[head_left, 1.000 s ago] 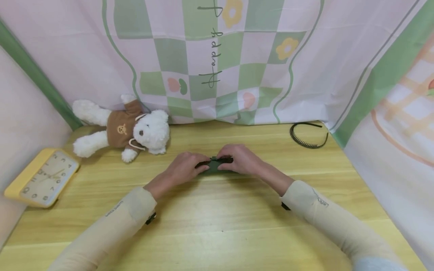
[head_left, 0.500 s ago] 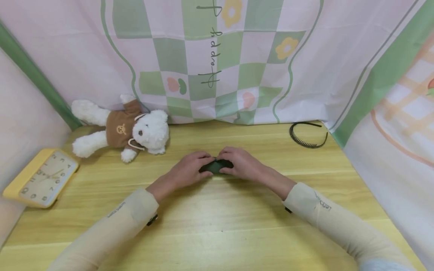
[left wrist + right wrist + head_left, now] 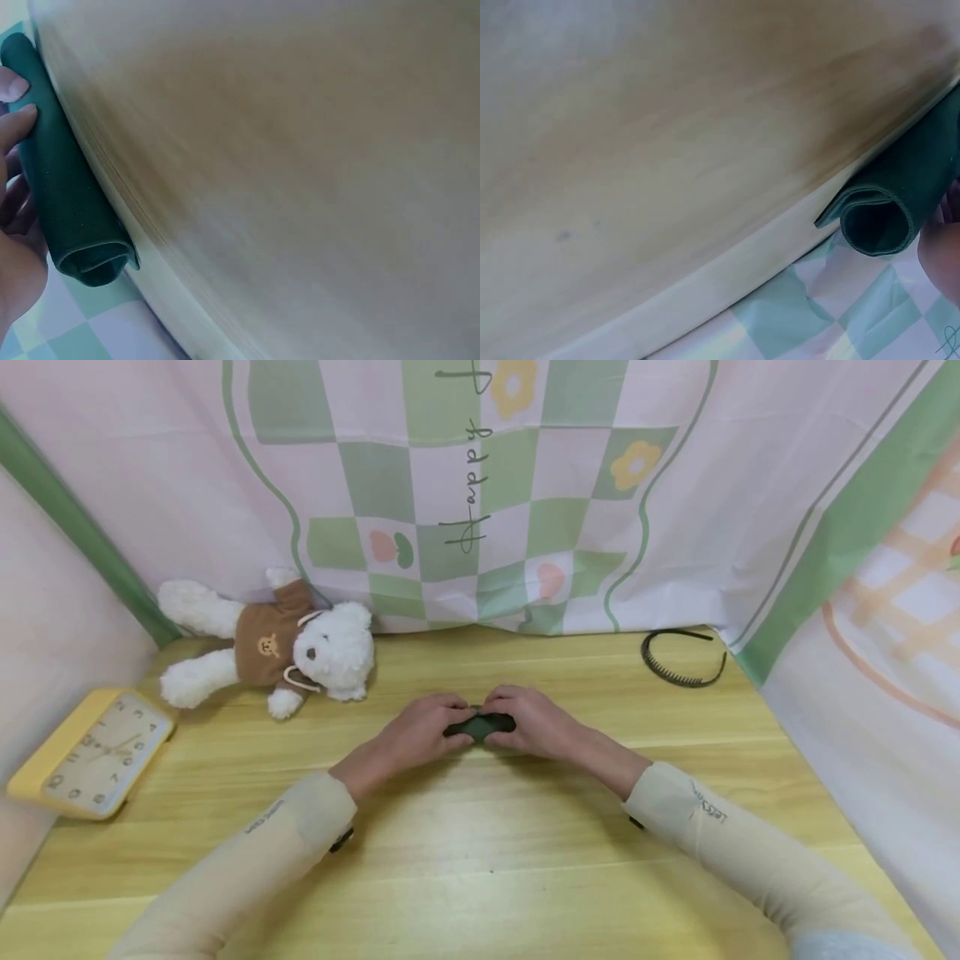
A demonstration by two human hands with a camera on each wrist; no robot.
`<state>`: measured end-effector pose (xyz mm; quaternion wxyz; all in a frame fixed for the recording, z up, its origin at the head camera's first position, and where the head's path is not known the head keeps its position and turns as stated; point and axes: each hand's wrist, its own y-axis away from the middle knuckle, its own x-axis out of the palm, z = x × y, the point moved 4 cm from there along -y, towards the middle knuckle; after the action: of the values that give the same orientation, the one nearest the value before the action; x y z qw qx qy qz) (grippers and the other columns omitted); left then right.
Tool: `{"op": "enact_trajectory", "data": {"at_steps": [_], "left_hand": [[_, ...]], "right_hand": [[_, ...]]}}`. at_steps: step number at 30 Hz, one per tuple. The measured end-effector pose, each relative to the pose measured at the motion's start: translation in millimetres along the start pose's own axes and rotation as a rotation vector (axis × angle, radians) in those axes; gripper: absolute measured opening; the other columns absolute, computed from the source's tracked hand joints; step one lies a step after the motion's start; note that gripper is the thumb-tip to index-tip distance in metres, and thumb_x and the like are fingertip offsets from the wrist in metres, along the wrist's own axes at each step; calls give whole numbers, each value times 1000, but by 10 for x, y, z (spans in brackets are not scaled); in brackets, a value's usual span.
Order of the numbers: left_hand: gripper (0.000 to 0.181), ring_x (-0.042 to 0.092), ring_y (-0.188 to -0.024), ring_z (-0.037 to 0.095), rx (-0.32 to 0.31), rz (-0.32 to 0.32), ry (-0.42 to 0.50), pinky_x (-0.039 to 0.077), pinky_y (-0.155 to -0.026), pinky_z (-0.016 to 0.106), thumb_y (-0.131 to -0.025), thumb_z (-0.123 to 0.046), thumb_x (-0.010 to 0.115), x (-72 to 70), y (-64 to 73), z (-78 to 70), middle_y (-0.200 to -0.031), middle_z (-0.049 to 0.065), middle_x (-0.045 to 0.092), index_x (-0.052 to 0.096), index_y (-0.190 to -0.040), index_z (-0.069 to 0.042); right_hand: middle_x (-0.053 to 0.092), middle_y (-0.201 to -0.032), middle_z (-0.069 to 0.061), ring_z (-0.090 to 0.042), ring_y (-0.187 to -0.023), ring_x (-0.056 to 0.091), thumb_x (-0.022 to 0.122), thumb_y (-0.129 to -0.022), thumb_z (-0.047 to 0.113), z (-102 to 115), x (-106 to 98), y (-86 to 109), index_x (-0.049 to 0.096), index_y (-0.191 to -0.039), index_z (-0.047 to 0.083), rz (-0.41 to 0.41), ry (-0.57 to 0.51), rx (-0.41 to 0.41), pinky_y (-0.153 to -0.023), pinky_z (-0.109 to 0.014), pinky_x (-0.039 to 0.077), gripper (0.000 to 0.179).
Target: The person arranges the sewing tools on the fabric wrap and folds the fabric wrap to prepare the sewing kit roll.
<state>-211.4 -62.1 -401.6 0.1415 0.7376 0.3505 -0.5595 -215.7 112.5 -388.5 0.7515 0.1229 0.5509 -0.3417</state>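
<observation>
A dark green rolled piece of smooth, leather-like material lies crosswise on the table between my hands. My left hand grips its left part, thumb on the near side and fingers over the top. From the other side my right hand holds it the same way. The left wrist view shows the green roll with a layered, hollow end and a loose outer edge. At its opposite end, in the right wrist view, the roll forms an open tube. Whatever lies inside it cannot be made out.
A white plush bear in a brown top lies at the back left. The yellow clock stands left of it, nearer. A black toothed headband rests at the back right. Behind the wooden table hangs a checked cloth.
A dark gap and small tab showed along the green thing's top one second ago; now it is rolled up tighter. My thumbs and fingers have shifted slightly around it.
</observation>
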Motion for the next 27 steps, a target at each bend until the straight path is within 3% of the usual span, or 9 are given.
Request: {"op": "enact_trajectory", "data": {"at_steps": [10, 20, 27], "left_hand": [[45, 63, -108, 24, -23, 71, 56, 53, -91, 39, -96, -27, 73, -18, -48, 28, -123, 12, 65, 66, -130, 2], [47, 61, -114, 26, -85, 113, 100, 50, -97, 41, -96, -29, 73, -1, -69, 27, -127, 12, 64, 66, -132, 0], [43, 61, -114, 23, -127, 117, 103, 49, -97, 40, -97, -32, 72, -131, -44, 10, -125, 7, 65, 68, -131, -7]], "right_hand": [[67, -109, -7, -17, -93, 66, 83, -87, 17, -52, 10, -5, 75, -113, -1, 3, -112, 2, -75, -25, 56, 32], [67, -114, -4, -17, -99, 65, 83, -88, 21, -89, 5, 9, 75, -116, 6, 65, -150, 73, -82, -30, 55, 32], [68, -118, -3, -18, -104, 64, 81, -90, 24, -105, -70, 9, 72, -121, 8, 101, -158, 76, -87, -35, 53, 36]]}}
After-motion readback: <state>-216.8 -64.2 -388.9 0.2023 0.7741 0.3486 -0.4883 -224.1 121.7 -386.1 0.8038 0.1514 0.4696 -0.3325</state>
